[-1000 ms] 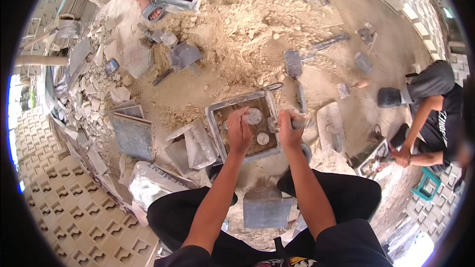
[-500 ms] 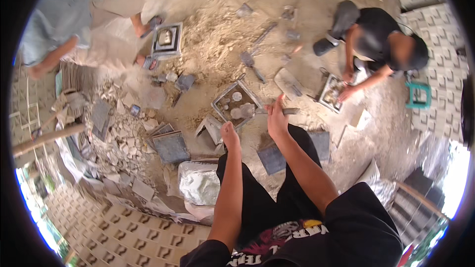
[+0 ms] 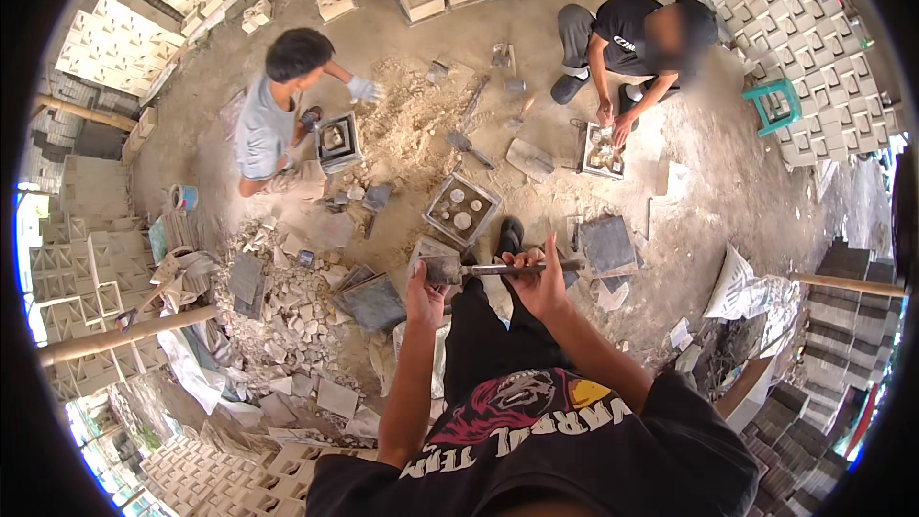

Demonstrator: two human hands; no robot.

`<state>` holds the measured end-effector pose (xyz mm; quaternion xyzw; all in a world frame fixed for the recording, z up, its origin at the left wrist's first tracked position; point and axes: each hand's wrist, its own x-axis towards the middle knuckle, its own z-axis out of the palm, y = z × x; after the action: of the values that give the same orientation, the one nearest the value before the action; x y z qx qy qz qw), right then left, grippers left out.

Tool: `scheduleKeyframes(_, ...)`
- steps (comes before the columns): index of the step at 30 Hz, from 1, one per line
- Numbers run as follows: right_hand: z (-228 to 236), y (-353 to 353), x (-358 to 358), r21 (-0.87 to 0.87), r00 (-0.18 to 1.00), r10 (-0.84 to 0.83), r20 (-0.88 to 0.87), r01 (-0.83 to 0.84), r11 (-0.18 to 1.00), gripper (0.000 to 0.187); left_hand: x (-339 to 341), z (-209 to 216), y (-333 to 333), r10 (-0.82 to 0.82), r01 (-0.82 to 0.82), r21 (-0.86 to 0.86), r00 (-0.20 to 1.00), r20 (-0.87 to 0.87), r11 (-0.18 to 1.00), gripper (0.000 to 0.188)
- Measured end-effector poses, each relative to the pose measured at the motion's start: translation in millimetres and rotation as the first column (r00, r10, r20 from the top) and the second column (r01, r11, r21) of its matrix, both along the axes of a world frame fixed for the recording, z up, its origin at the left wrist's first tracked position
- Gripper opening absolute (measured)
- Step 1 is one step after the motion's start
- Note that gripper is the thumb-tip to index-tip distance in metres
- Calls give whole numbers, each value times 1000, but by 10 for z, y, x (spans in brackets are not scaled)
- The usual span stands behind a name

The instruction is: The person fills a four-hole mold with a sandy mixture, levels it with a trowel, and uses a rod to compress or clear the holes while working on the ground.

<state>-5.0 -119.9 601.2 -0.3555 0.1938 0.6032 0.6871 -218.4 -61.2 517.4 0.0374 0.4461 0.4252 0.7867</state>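
Observation:
In front of my body I hold a trowel (image 3: 442,270) with a grey squarish blade and a long handle, lying nearly level. My left hand (image 3: 423,301) grips the blade, thumb on its near-left edge and fingers partly hidden behind it. The fingers of my right hand (image 3: 542,280) wrap the handle, its thumb pointing up. Just beyond the trowel, a square metal-rimmed mould (image 3: 485,221) sits on the ground with several round pale pieces in it. A folded light-coloured plate (image 3: 428,247) lies beside that mould, partly covered by the blade.
One co-worker (image 3: 270,129) crouches left by another mould (image 3: 353,122); a second (image 3: 639,43) works at a mould (image 3: 605,175) on the right. Sand (image 3: 407,101), a spare trowel (image 3: 469,148), dark plates (image 3: 611,247), rubble (image 3: 287,302) and a green stool (image 3: 773,107) lie around.
I have drawn the trowel back from over the mould toward my body. My left hand has come onto the blade. My view has risen, and the left co-worker now reaches toward the sand.

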Motion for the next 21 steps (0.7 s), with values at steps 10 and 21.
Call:
scheduleKeyframes(10, 249, -543, 258, 157, 976, 95, 198, -127, 979, 30, 10, 582, -75, -21, 20, -25, 999, -48, 999, 29)
scheduleKeyframes(21, 444, -577, 678, 281, 971, 153, 181, -200, 939, 29, 261, 1006, -279, -108, 137, 155, 977, -184, 978, 26)
